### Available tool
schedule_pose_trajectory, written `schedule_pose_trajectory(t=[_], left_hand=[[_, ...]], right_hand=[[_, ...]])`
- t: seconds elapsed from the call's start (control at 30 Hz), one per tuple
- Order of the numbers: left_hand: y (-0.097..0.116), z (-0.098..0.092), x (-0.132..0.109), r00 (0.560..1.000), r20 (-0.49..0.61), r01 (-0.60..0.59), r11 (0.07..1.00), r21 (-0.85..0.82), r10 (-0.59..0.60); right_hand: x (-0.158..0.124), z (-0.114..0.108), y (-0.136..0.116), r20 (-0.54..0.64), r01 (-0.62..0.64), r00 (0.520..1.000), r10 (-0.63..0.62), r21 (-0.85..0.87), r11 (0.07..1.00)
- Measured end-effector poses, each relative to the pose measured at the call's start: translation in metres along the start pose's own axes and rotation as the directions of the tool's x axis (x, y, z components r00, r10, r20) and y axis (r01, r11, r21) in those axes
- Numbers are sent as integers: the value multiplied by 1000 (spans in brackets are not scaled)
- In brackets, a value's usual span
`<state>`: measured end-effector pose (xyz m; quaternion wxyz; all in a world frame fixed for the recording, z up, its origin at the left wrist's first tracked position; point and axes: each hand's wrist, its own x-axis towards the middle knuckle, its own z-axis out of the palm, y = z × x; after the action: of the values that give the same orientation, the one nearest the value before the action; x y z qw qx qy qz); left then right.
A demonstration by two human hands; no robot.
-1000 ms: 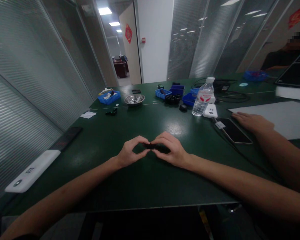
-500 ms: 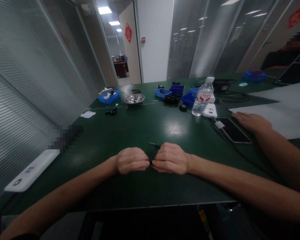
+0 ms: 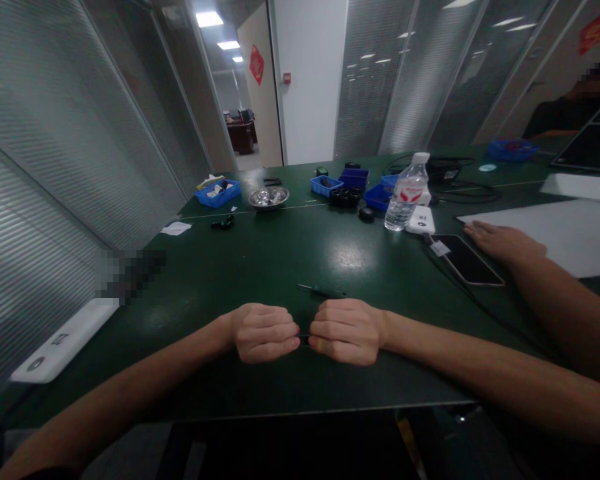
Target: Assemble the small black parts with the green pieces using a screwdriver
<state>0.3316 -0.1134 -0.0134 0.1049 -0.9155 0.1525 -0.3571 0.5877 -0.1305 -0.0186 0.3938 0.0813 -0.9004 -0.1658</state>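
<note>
My left hand (image 3: pixel 266 333) and my right hand (image 3: pixel 347 332) are both closed, knuckles up, over the near part of the green table (image 3: pixel 260 267). Between their fingertips shows a small dark piece (image 3: pixel 304 339), pinched from both sides; most of it is hidden by the fingers. Just beyond my right hand lies a screwdriver (image 3: pixel 325 291) with a dark handle, its thin metal shaft pointing left.
A water bottle (image 3: pixel 407 193), a phone (image 3: pixel 467 260) with a cable and another person's hand (image 3: pixel 505 243) on white paper (image 3: pixel 575 233) are at the right. Farther back stand a metal bowl (image 3: pixel 269 199) and blue trays (image 3: pixel 219 195). A white device (image 3: pixel 65 341) lies left.
Both hands have moved slightly nearer to me with the dark piece between them. More of the screwdriver's handle shows. At the right, the white paper has shifted.
</note>
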Motion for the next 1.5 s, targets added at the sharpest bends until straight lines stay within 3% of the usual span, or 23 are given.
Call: schedule_pose_trajectory(t=[0.1,0.17,0.3,0.4,0.77,0.97,1.2,1.43,1.5], left_hand=[[1,1,0,1000,-16,5,1000,2,-5],[2,3,-3,996,-34,86,995,-40,-87],[-1,16,-13,934,-119,323,940,-111,-336],[-5,25,-21,903,-175,379,920,-101,-392],[-4,27,-23,861,-150,467,872,-150,-487],[-6,23,-22,782,-104,576,777,-252,-614],[-6,22,-19,722,-23,643,683,-348,-692],[-7,21,-20,700,-1,669,656,-351,-714],[-8,21,-20,721,-35,644,687,-335,-692]], right_hand=[[0,3,-1,-30,-5,1000,6,40,999],[-3,7,0,-55,-46,997,51,82,996],[-15,18,2,-98,-284,950,298,138,949],[-19,20,4,-73,-366,923,377,126,922],[-14,15,5,-21,-433,899,437,112,895],[-17,15,6,6,-429,903,429,66,901],[-22,12,7,51,-409,912,408,13,912],[-17,11,6,13,-434,901,434,28,901],[-18,12,6,15,-464,886,464,54,884]])
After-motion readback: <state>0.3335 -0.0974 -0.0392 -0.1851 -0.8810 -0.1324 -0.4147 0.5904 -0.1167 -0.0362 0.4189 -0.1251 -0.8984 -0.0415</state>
